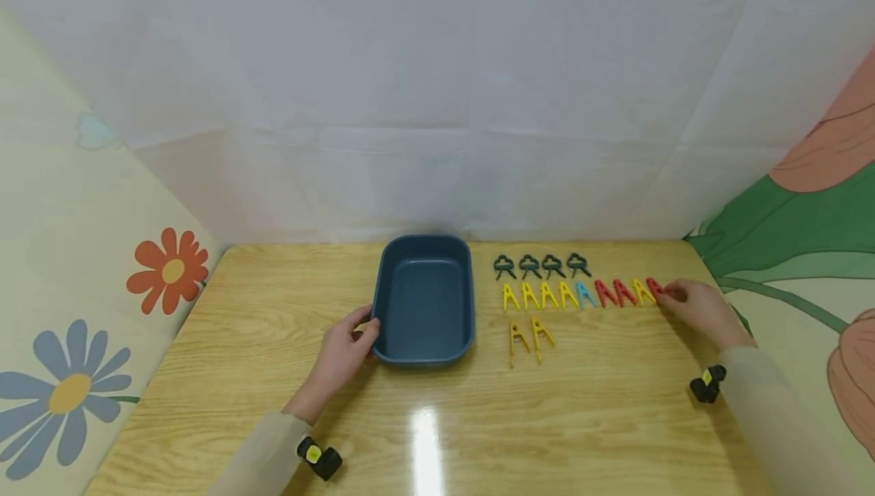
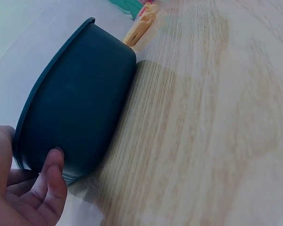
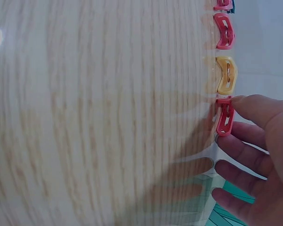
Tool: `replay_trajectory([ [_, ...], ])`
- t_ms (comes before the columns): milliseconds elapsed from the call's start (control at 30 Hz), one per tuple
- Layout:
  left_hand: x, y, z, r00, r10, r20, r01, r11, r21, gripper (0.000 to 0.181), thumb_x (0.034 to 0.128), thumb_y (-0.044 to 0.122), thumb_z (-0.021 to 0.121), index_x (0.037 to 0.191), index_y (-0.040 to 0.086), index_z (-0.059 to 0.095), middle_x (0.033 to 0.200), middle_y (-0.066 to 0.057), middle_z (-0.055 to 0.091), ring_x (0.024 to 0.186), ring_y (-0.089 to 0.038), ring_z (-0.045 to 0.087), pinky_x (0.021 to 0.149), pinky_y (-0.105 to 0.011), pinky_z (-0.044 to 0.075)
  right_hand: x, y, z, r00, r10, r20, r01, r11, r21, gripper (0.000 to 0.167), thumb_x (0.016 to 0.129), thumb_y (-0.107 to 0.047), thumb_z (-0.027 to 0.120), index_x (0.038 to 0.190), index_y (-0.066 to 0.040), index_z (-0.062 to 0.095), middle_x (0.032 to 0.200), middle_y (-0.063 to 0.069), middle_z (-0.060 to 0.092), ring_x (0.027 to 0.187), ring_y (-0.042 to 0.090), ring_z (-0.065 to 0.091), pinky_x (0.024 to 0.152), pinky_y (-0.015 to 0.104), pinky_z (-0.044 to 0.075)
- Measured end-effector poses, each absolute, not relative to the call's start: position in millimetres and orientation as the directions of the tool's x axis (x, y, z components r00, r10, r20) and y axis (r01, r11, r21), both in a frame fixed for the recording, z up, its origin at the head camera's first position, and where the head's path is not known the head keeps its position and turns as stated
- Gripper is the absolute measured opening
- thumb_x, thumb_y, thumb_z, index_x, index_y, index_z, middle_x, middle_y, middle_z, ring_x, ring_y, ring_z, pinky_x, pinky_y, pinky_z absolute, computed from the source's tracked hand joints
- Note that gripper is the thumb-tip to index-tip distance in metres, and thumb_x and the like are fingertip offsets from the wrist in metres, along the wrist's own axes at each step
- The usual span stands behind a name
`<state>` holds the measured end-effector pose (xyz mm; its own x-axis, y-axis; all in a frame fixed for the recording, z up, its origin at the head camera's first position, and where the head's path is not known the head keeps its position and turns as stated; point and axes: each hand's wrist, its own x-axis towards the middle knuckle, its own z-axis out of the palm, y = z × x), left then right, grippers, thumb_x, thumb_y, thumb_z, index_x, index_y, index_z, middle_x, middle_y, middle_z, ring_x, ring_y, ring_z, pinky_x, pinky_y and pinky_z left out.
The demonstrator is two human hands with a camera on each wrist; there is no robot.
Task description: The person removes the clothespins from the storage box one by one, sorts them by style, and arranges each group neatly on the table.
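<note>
A dark blue plastic basin (image 1: 424, 314) stands on the wooden table. My left hand (image 1: 345, 348) grips its near left rim; in the left wrist view the fingers lie against the outer wall of the basin (image 2: 80, 99). At the right end of a row of clothespins, my right hand (image 1: 700, 310) pinches a red clothespin (image 3: 225, 117) between thumb and fingers. Next to it in the row are a yellow clothespin (image 1: 642, 292), two more red clothespins (image 1: 623, 293), a blue clothespin (image 1: 585, 295) and several yellow clothespins (image 1: 548, 296).
Behind that row lie several dark green clips (image 1: 529, 266). Two orange-yellow clothespins (image 1: 519, 340) lie in front of it. A white sheet (image 1: 437, 101) hangs along the table's back edge, and flower-painted walls (image 1: 68, 253) stand at both sides.
</note>
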<state>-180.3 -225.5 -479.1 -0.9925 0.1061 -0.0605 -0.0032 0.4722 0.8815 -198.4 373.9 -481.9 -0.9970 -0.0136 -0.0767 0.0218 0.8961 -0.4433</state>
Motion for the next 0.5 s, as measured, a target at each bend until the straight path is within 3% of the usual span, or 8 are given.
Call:
replay_trajectory([
  [300,-179.6,-226.1,-478.9,-0.995,0.091,-0.053,-0.002,0.485,0.874,0.043,0.1092,0.019,0.055,0.146,-0.002,0.056,0.140,-0.027,0.060,0.087,-0.022,0.073,0.066,-0.026,0.058,-197.8,369.9,-474.1,-0.999,-0.022,-0.029,-0.006,0.883,-0.470,0.049,0.110,-0.026,0.051,0.131,0.019,0.056,0.120,0.039,0.062,0.104,0.050,0.062,0.087,0.063,0.052],
  [500,-178.3,-231.7,-477.7,-0.996,0.080,-0.030,0.013,0.489,0.872,0.049,0.1126,0.033,0.047,0.148,0.000,0.055,0.129,-0.025,0.066,0.072,-0.018,0.070,0.065,-0.027,0.057,-191.4,359.6,-470.8,-0.995,-0.068,0.073,-0.095,0.871,-0.481,0.045,0.109,-0.022,0.054,0.132,0.016,0.057,0.128,0.039,0.057,0.115,0.056,0.055,0.094,0.069,0.046],
])
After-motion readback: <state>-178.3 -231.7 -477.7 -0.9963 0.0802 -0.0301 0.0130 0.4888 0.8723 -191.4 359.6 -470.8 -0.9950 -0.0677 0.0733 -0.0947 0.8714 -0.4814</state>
